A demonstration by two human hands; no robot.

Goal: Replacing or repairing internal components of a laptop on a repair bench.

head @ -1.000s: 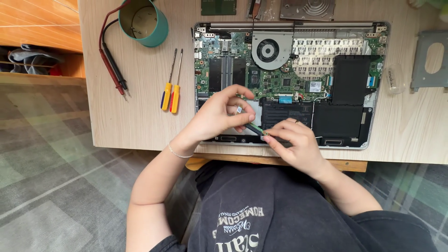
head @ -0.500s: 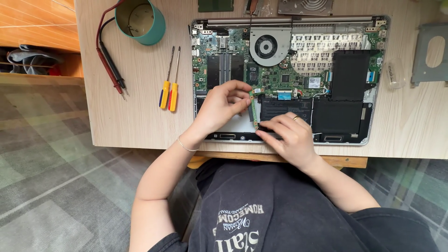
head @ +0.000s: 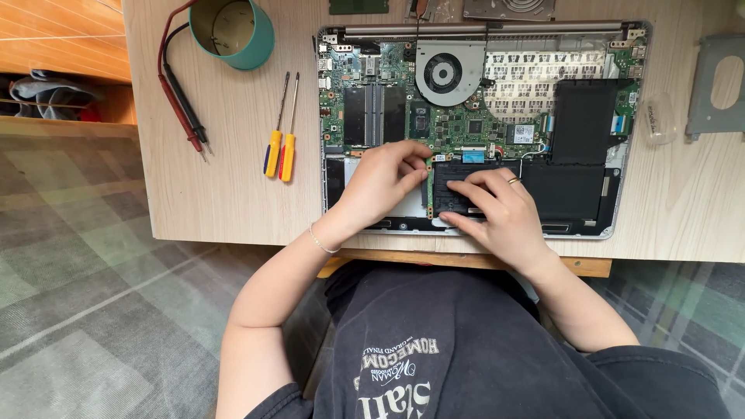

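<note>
An opened laptop (head: 621, 225) lies bottom-up on the wooden desk, showing its green board, round fan (head: 444, 74) and black battery (head: 570, 190). My left hand (head: 380, 182) rests on the silver panel at the lower left. Its bent fingertips meet at the narrow green strip (head: 428, 203) along the battery's left edge, and any grip there is hidden. My right hand (head: 500, 209) lies on the left section of the battery, with fingers spread on top and the thumb at its near edge. A ring sits on one finger.
Two yellow-handled screwdrivers (head: 279, 151) lie left of the laptop. Red and black probe leads (head: 182, 101) run past a teal cup (head: 231, 32). A grey metal bracket (head: 718, 85) and a small clear plastic piece (head: 658, 118) sit at the right. The desk edge is near my body.
My right hand no longer shows the dark tool it held a second ago and now lies flat on the battery. My left hand has slid slightly down toward the battery's left edge.
</note>
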